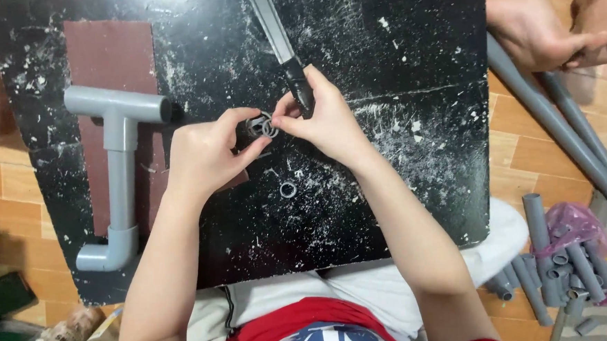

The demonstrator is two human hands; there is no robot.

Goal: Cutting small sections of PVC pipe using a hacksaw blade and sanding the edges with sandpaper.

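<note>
My left hand pinches a small grey plastic ring piece over the black board. My right hand touches the same ring with its fingertips and also grips the black handle of a knife, whose blade points away from me. A second small grey ring lies loose on the board just below my hands. An assembled grey pipe with a tee and an elbow lies at the left on a brown sheet of sandpaper.
The scratched board rests on my lap above a wooden floor. Two long grey pipes lie at the right. Several short pipe offcuts sit by a pink plastic bag. Another person's foot is at the top right.
</note>
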